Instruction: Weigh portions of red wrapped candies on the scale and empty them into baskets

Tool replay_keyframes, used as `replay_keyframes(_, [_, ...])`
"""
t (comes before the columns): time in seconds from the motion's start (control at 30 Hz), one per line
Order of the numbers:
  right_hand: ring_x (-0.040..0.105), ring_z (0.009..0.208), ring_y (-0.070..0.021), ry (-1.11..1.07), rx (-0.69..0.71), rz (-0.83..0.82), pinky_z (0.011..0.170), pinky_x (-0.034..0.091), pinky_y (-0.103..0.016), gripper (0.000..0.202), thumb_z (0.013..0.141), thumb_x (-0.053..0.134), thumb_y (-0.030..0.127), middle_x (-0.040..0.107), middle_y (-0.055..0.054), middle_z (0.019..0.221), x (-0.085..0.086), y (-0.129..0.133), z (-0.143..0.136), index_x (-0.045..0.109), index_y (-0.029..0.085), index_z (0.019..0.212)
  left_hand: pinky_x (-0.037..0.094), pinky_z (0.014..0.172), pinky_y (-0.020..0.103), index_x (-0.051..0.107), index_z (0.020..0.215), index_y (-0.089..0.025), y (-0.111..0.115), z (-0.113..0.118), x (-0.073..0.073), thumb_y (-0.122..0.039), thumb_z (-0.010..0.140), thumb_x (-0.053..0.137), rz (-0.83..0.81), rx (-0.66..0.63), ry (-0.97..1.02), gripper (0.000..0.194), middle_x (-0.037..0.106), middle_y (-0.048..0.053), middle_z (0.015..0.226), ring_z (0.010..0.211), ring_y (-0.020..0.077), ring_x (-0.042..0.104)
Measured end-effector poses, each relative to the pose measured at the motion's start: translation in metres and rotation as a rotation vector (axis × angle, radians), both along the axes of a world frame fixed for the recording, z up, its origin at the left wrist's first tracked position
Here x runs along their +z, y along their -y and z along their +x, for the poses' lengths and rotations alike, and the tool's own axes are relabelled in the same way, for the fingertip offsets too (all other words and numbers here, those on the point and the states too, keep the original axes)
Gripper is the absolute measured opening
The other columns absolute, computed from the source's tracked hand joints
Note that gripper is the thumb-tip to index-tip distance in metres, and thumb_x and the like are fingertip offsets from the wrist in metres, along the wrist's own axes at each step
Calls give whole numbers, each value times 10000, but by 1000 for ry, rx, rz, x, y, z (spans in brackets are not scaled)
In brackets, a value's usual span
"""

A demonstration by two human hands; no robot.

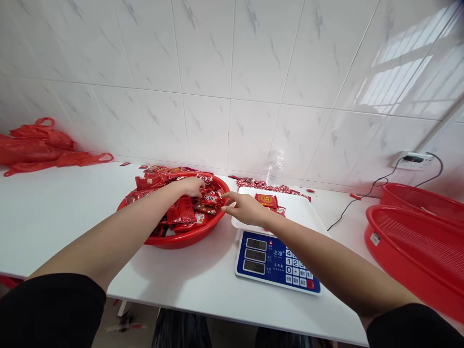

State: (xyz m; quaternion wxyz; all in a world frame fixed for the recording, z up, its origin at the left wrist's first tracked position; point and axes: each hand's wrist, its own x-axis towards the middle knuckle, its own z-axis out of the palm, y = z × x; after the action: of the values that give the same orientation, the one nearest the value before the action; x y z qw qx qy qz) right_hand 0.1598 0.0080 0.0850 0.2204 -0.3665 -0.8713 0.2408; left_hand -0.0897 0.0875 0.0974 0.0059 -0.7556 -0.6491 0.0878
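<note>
A round red basket (192, 238) full of small red packets (181, 211) stands on the white table. My left hand (192, 186) reaches in among the packets, its fingers curled down; whether they hold one is hidden. Over the basket's right rim is my right hand (243, 208), thumb and fingers apart with nothing between them. Right of the basket, a scale (277, 261) with a blue keypad carries a white tray (299, 212). A few red packets (266, 200) lie on that tray, just beyond my right hand.
Red plastic bags (39, 145) lie at the far left. Loose packets (261, 183) line the tiled wall behind the scale. Red baskets (409, 241) stand at the right, near a black cable (366, 197) running from a wall socket (413, 160).
</note>
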Motion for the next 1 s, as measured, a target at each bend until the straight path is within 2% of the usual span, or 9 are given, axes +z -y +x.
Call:
replay_keyframes(0.1, [650,948,-191,38,-16,-14,816,482,-323,359,886,543,356,689,-41,1102,-3,0,13,556,255,1231,474,774,306,694,974,-232,-3,-3,-1,-242,649,618,36,17,24,334,709,61,1003,891,252,639])
replay_keyframes(0.2, [655,942,-190,64,-41,-14,802,486,-319,332,893,531,365,692,-34,1093,-3,-2,23,577,263,1206,477,769,296,680,985,-245,-5,-7,1,-217,692,556,108,29,70,319,708,49,1020,899,239,640])
replay_keyframes(0.4, [655,944,-187,89,-72,-7,820,483,-321,311,894,528,356,692,-23,1095,-1,-5,32,600,273,1185,497,789,255,657,1016,-198,2,-5,14,-218,692,561,238,-1,527,338,724,38,1005,909,208,648])
replay_keyframes(0.47, [655,948,-185,85,-68,-7,825,483,-319,308,894,530,350,692,-26,1098,-3,-5,33,603,271,1183,501,803,258,652,1011,-184,7,1,18,-198,691,536,257,-16,598,340,723,41,1001,894,195,651])
replay_keyframes(0.57, [655,948,-184,77,-62,-6,824,486,-318,297,893,531,346,695,-25,1090,-5,-5,34,613,270,1167,494,825,260,653,1009,-182,17,8,26,-172,676,504,270,-18,581,364,712,45,1029,918,189,642])
replay_keyframes(0.7, [659,938,-180,63,-45,12,810,493,-317,292,888,526,345,698,-17,1078,-5,-4,38,617,275,1157,502,736,245,690,932,-213,24,11,35,-280,671,572,-31,-79,517,294,718,10,923,839,189,648])
replay_keyframes(0.77, [661,938,-180,60,-42,18,806,494,-317,288,886,526,339,698,-17,1076,-4,-4,39,619,275,1151,497,703,245,701,907,-219,21,11,35,-363,680,596,-102,-88,499,289,716,7,875,802,190,646])
replay_keyframes(0.9, [656,957,-187,61,-56,2,815,493,-311,283,886,527,321,699,-27,1078,-1,-1,41,625,263,1146,480,708,271,688,906,-212,6,16,21,-385,727,561,121,-20,410,280,710,47,885,807,210,634])
replay_keyframes(1.0, [656,956,-196,71,-73,5,814,492,-317,288,882,526,314,698,-30,1080,0,2,43,627,257,1146,458,781,283,677,902,-222,-5,21,7,-352,725,568,188,-29,344,245,701,67,962,897,226,618])
